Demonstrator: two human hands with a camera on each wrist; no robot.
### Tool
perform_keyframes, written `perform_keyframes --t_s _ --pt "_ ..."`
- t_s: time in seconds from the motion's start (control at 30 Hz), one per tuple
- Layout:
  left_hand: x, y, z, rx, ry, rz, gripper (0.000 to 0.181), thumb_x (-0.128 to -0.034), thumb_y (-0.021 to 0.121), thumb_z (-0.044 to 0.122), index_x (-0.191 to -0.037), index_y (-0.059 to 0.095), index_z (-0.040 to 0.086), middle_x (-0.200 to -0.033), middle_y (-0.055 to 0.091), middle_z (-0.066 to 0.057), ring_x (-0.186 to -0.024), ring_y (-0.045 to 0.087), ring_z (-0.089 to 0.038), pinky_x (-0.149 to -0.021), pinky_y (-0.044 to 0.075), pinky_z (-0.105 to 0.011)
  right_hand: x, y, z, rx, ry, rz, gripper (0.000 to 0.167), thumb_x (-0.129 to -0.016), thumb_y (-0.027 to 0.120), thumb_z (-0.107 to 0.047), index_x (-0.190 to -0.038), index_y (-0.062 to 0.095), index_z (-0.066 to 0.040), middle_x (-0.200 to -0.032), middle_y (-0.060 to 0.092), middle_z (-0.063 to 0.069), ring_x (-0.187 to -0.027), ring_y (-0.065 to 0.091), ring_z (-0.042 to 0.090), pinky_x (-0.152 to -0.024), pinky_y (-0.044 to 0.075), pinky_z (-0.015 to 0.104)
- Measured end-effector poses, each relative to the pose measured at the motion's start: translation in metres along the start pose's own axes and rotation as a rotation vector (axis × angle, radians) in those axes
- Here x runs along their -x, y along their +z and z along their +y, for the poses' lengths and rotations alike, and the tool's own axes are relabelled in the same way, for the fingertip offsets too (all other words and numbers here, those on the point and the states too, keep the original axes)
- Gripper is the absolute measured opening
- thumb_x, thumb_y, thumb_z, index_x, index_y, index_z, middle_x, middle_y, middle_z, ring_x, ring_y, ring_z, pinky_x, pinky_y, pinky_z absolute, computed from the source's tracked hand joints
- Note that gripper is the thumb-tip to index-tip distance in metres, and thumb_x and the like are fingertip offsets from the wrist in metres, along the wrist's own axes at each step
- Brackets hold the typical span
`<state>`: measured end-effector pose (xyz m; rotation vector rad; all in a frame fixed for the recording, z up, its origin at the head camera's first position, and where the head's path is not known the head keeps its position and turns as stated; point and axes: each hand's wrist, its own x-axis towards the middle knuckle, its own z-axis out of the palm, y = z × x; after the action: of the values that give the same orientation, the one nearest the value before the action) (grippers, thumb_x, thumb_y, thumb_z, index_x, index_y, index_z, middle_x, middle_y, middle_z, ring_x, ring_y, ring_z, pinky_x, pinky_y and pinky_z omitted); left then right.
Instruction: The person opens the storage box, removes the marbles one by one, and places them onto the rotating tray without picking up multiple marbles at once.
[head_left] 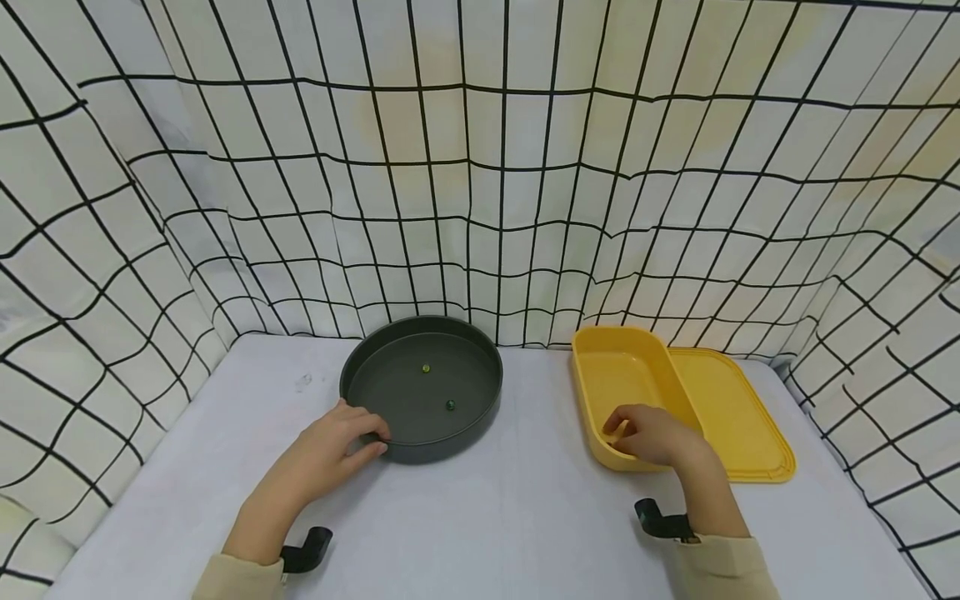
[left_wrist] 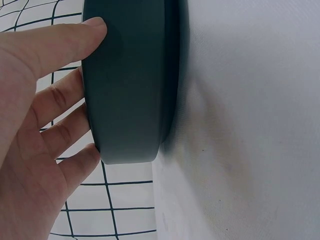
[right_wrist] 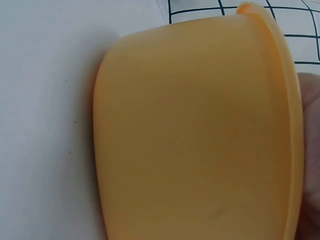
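Observation:
At the left, a round dark green pan (head_left: pixel 420 454) stands on the table with two marble-like balls on its floor, a yellow-green ball (head_left: pixel 426 368) and a dark green ball (head_left: pixel 450 406). My left hand (head_left: pixel 330 446) holds the pan's near left rim; in the left wrist view the thumb (left_wrist: pixel 92 35) lies against the outer wall and the fingertips meet the rim. My right hand (head_left: pixel 652 433) reaches into the near end of a yellow rectangular tub (head_left: pixel 618 354), fingers bent. Whether anything is between those fingers cannot be made out; the tub wall (right_wrist: pixel 195 125) hides them in the right wrist view.
A flat yellow lid (head_left: pixel 738 417) lies at the tub's right side, partly under it. White cloth (head_left: pixel 517 517) covers the table. Black netting over white sheeting (head_left: pixel 480 192) rises at the back and both sides. Each wrist wears a black camera mount (head_left: pixel 307 550).

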<state>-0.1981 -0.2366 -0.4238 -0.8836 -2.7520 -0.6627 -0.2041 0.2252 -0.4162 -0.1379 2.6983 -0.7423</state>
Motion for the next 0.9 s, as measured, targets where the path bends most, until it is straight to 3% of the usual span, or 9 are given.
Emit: perform_keyframes --t_s 0.3,0.47,0.9 --pt "-0.0004 0.0005 -0.0004 -0.002 0.005 0.004 0.018 -0.0848 0.079 0.013 -0.092 0.068 0.025 -0.091 0.062 0.017 -0.095 0.063 -0.011 -0.113 0.034 -0.059 -0.0033 0.0028 0.0011 -0.049 -0.027 -0.014 0.017 -0.087 0.060 -0.002 -0.095 0.068 -0.014 -0.082 0.059 0.001 -0.077 0.052 0.019 -0.067 0.043 0.031" --pt "-0.0002 0.0002 -0.0001 -0.004 0.003 0.001 0.018 -0.0849 0.079 0.013 -0.092 0.068 0.026 -0.092 0.063 0.016 -0.096 0.063 -0.013 -0.112 0.034 -0.059 -0.0063 0.0056 0.0021 -0.052 -0.034 -0.001 0.005 -0.091 0.065 -0.009 -0.087 0.067 -0.012 -0.075 0.057 0.000 -0.074 0.052 0.018 -0.065 0.042 0.031" --pt "-0.0005 -0.0014 0.0018 -0.008 0.008 -0.001 0.017 -0.0848 0.079 0.012 -0.092 0.069 0.024 -0.092 0.064 0.015 -0.097 0.064 -0.014 -0.111 0.036 -0.059 -0.0058 0.0077 -0.0006 -0.051 0.004 0.041 0.012 -0.091 0.067 -0.015 -0.080 0.065 -0.013 -0.069 0.053 0.000 -0.069 0.051 0.018 -0.061 0.039 0.031"
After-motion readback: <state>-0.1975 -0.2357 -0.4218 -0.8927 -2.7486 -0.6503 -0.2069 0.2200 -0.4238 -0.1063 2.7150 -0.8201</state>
